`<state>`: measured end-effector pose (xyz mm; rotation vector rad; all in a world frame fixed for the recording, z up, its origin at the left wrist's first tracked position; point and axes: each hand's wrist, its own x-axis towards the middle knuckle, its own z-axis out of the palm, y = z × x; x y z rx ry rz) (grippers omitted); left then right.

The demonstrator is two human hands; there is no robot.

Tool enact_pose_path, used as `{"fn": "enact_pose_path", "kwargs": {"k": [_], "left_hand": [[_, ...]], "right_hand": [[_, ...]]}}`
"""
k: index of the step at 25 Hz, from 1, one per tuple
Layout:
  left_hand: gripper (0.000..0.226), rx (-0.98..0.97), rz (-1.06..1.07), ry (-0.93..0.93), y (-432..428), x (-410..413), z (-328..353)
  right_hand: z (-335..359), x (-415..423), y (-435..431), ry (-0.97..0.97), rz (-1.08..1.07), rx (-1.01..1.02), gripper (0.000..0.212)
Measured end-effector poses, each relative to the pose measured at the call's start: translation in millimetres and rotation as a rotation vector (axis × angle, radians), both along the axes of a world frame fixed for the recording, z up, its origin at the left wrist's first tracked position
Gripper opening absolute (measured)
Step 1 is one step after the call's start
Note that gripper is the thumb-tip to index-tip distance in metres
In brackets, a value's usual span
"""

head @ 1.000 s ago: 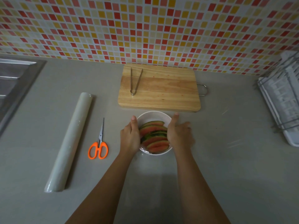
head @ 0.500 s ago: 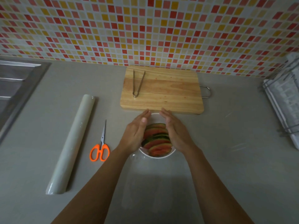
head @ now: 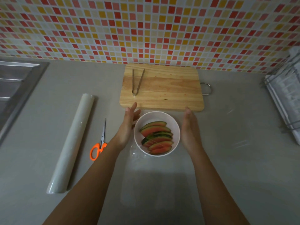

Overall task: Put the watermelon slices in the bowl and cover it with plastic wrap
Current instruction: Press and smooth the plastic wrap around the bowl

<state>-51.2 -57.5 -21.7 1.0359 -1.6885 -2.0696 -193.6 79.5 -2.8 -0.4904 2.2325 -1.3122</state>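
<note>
While the watermelon slices (head: 156, 138) lie stacked in the white bowl (head: 176, 127) on the tabletop (head: 235, 168), under plastic wrap (head: 134, 151), the left hand (head: 129, 125) and right hand (head: 189, 129) are held flat beside it, fingers extended, nothing gripped.

The grey counter (head: 235, 168) holds everything. A wooden cutting board (head: 162, 88) lies at the back, close to the tiled wall, and its metal handle (head: 207, 88) sticks out on the right. Just in front of the board sits a white bowl (head: 176, 127). Thin clear plastic wrap (head: 134, 153) lies crinkled on the counter at the bowl's near left side. Left of the bowl lie scissors with orange handles (head: 99, 143). Further left is a long roll of plastic wrap (head: 73, 142), pointing away from the person. A dish rack (head: 285, 101) stands at the far right edge. A metal sink (head: 14, 88) is set in at the far left.
</note>
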Motion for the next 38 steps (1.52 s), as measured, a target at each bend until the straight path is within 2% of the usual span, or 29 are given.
{"fn": "enact_pose_path", "kwargs": {"k": [1,3,4,6,10,12,14,17,18,20,21,23,24,26,27,28,29,31,34,36,38], "left_hand": [[0.064,-0.050,-0.019,-0.070,-1.0,-0.1,2.4],[0.068,-0.073,-0.055,-0.154,-1.7,-1.2,8.5],[0.070,-0.059,-0.056,-0.173,-2.1,-0.8,9.9],[0.072,-0.012,-0.017,-0.172,0.7,4.3,9.5],[0.073,-0.021,0.172,-0.262,12.0,17.2,7.3],[0.066,-0.027,0.241,-0.235,8.9,13.9,7.8],[0.065,-0.001,0.203,-0.188,4.7,8.3,11.2],[0.067,-0.003,0.202,-0.240,8.0,11.0,7.2],[0.069,-0.014,0.227,-0.280,12.9,15.8,4.7],[0.079,-0.053,0.268,-0.348,20.4,23.0,4.1],[0.081,-0.079,0.278,-0.342,21.4,23.8,4.0],[0.076,-0.104,0.270,-0.261,22.5,22.8,8.7],[0.074,-0.097,0.249,-0.234,22.8,21.3,11.6],[0.073,-0.077,0.259,-0.226,27.2,21.5,10.6],[0.070,-0.060,0.301,-0.234,32.8,24.9,6.8],[0.064,-0.037,0.348,-0.239,41.0,29.4,3.7],[0.057,-0.021,0.377,-0.247,49.9,34.6,0.5],[0.048,-0.091,0.377,-0.292,64.6,42.4,-2.7],[0.035,-0.286,0.455,-0.288,49.7,36.3,-1.4],[0.028,-0.354,0.396,-0.304,23.9,20.1,3.3],[0.034,-0.340,0.227,-0.360,4.0,2.0,7.2]], "right_hand": [[0.7,2.6,7.9,-0.019,-0.017,0.109,0.070],[8.5,11.0,16.1,-0.291,0.032,0.189,0.090],[14.9,13.3,15.1,-0.390,0.034,0.173,0.090],[20.8,5.2,4.5,-0.461,-0.002,0.098,0.081],[21.6,-14.0,-10.8,-0.365,-0.095,-0.066,0.080],[15.9,-9.2,-4.3,-0.210,-0.040,0.085,0.085],[15.2,2.4,-4.4,-0.282,-0.033,0.171,0.091],[24.7,-2.1,-21.5,-0.436,-0.045,0.162,0.122],[26.5,-8.7,-25.0,-0.424,-0.075,0.089,0.121],[31.7,-15.9,-24.1,-0.309,-0.128,-0.110,0.093],[34.0,-14.2,-17.0,-0.212,-0.119,-0.096,0.088],[31.0,-1.1,1.1,-0.038,-0.040,0.123,0.102],[28.1,4.3,6.0,-0.056,0.009,0.201,0.113],[26.1,5.4,2.3,-0.206,0.056,0.170,0.127],[26.4,-0.6,-4.1,-0.289,0.021,0.106,0.125],[25.5,-7.4,-9.6,-0.349,-0.010,0.017,0.114],[27.3,-10.8,-14.6,-0.367,-0.036,-0.082,0.093],[24.1,-10.4,-9.8,-0.263,-0.068,-0.182,0.054],[13.8,-7.7,12.4,-0.024,-0.116,-0.068,0.027],[4.3,-14.5,8.8,-0.039,-0.062,0.059,0.029],[0.1,-23.3,-7.0,-0.097,0.054,0.205,0.030]]}}
